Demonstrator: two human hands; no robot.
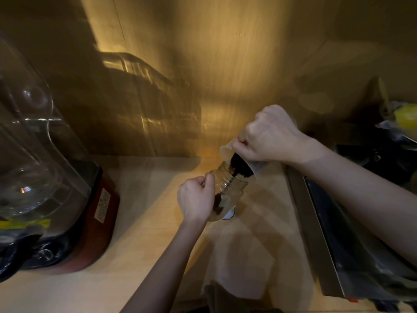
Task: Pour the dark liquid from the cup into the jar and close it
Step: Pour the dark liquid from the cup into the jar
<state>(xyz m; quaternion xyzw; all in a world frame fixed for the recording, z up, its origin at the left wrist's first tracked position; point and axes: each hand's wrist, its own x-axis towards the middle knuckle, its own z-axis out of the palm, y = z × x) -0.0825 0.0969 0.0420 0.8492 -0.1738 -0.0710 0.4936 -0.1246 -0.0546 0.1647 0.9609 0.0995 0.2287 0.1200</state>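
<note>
A clear glass jar stands on the wooden counter, tilted toward the upper left. My left hand grips its side. My right hand holds a translucent plastic cup tipped over the jar's mouth. Dark liquid runs from the cup's rim in a thin stream into the jar, and some dark liquid has gathered at the jar's bottom. A small white round thing, perhaps the lid, lies on the counter just behind the jar's base.
A blender with a clear cover and red base stands at the left. A metal appliance lines the counter's right edge. Dark items and something yellow sit at the far right. A wooden wall rises behind.
</note>
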